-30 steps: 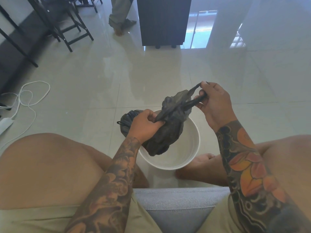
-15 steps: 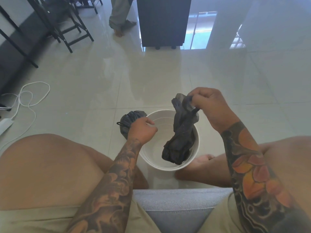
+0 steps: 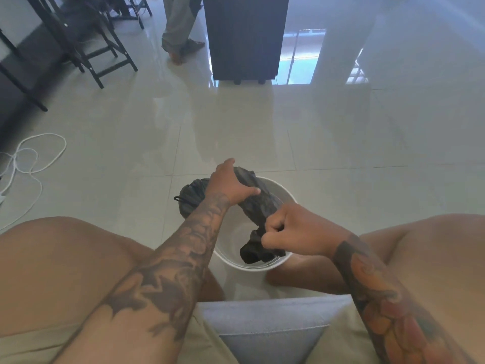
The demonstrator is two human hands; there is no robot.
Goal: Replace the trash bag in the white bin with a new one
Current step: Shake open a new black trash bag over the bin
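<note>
**Black bag stretched over the white bin, one hand at each end**

At the far left edge of the tiled floor (image 3: 341,132) a white cable (image 3: 39,158) lies in loose loops, and dark chair legs (image 3: 105,56) stand in the far left corner. Behind them, at the far edge, another person's feet (image 3: 181,48) stand next to a dark cabinet (image 3: 244,38) on small feet.

The seated person's left knee fills the near left of the view. A tied-up black trash bag (image 3: 190,195) sits on the floor, touching the left side of the white bin (image 3: 286,191). The left hand (image 3: 231,183) reaches across the bin's far left rim, its fingers wrapped round the upper end of a crumpled black bag (image 3: 258,206), thumb pointing right along it.

That bag runs diagonally from the left hand, over the bin's open mouth, toward its near right rim. The right hand (image 3: 291,229) is clenched in a fist round the bag's lower end, and a bunched tail of plastic hangs below the fist inside the bin. The bin stands on the floor between the person's legs, just beyond the grey seat cushion (image 3: 273,327), with the person's bare right foot (image 3: 301,274) touching its near right side.
</note>
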